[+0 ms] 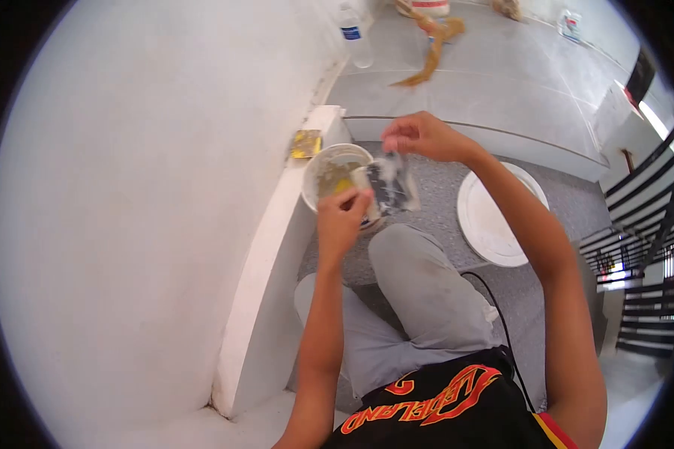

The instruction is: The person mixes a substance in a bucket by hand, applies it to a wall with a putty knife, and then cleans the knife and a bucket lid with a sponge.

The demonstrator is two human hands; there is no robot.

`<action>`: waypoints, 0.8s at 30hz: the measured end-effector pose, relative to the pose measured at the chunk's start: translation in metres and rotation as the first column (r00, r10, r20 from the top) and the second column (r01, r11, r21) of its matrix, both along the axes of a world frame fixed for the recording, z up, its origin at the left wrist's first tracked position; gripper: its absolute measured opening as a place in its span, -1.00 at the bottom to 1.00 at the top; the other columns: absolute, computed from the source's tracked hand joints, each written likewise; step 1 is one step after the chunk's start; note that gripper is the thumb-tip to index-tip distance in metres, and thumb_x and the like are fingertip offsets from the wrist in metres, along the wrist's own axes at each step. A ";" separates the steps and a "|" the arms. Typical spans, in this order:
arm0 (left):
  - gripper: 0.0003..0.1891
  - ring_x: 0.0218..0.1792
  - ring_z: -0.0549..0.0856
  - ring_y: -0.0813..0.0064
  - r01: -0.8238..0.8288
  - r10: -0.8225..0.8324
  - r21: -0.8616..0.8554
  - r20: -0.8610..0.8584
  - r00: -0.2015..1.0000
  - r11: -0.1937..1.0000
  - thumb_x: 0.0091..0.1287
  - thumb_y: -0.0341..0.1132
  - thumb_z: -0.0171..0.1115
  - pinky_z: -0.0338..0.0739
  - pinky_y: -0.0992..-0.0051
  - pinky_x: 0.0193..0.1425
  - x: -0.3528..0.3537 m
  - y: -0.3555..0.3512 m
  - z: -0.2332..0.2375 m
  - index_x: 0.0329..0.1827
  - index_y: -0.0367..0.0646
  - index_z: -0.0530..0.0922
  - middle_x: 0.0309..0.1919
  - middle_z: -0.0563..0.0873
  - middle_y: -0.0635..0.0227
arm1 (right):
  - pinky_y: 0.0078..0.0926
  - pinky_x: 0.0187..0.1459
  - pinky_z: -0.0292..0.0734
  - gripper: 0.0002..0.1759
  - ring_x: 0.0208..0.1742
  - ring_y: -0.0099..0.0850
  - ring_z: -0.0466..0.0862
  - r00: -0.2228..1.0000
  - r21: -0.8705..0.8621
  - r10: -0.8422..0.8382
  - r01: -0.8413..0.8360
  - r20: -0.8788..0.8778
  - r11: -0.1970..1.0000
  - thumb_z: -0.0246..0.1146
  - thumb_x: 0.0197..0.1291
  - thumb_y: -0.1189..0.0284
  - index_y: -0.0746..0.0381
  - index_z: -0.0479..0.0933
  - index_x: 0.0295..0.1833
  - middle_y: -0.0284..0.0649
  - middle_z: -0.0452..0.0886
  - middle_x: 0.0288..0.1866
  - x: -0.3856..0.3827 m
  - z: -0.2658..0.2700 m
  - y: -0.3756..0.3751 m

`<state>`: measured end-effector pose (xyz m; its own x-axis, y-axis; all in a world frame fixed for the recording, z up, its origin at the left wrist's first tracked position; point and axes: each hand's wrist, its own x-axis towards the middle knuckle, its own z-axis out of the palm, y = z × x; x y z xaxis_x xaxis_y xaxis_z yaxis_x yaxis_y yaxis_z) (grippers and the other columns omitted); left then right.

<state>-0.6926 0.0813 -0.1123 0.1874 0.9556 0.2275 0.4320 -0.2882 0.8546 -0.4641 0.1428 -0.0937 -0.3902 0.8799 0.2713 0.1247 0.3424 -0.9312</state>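
Between my two hands hangs a dark, whitish-smeared flat piece (389,185), blurred by motion. My left hand (343,213) has its fingers pinched together at the piece's left edge, over the near rim of a white bucket (312,176). Higher and to the right, my right hand (413,137) is closed at the top of the piece, with its fingertips bent down. Greyish residue and something yellow show inside the bucket. A yellow sponge-like block (306,144) with brown stains lies on the white ledge beside the bucket.
A round white lid (498,217) lies on the grey speckled step to the right. On the upper tiled floor are a water bottle (356,37) and a brown strip (429,56). A white wall (150,187) borders the left; black railings (644,224) stand right.
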 end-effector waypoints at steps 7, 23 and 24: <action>-0.77 -0.63 0.45 0.73 -0.443 0.437 -0.075 0.370 0.820 0.893 0.21 -0.33 0.25 0.32 0.68 -0.54 -0.090 0.016 -0.026 -0.48 -0.37 0.58 -0.66 0.56 0.45 | -0.29 -0.25 0.53 -0.79 -0.26 -0.29 0.64 0.738 0.324 -0.225 0.009 0.636 0.946 0.17 0.00 0.39 0.31 0.58 -0.33 -0.05 0.63 -0.40 -0.102 -0.053 0.062; -0.85 -0.65 0.51 0.71 -0.342 0.468 -0.320 0.566 0.679 0.884 0.26 -0.37 0.09 0.39 0.68 -0.61 -0.105 0.017 -0.061 -0.27 -0.30 0.49 -0.54 0.63 0.37 | -0.23 -0.13 0.55 -0.62 -0.13 -0.16 0.64 0.150 -0.479 0.501 -0.163 0.852 0.863 0.23 -0.04 0.28 0.25 0.57 -0.10 0.00 0.64 -0.23 -0.162 -0.155 0.104; -0.85 -0.64 0.51 0.71 -0.329 0.460 -0.323 0.591 0.662 0.888 0.26 -0.37 0.09 0.39 0.68 -0.61 -0.106 0.018 -0.059 -0.24 -0.30 0.49 -0.53 0.63 0.37 | -0.23 -0.13 0.55 -0.61 -0.12 -0.16 0.64 0.144 -0.498 0.520 -0.163 0.842 0.852 0.23 -0.05 0.28 0.25 0.57 -0.09 0.00 0.64 -0.23 -0.161 -0.155 0.105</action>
<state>-0.7983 0.0988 -0.1713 -0.3433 0.9388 -0.0293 -0.1945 -0.0405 0.9801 -0.6250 0.2480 -0.2485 -0.4640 0.5286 -0.7108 0.8712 0.4174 -0.2583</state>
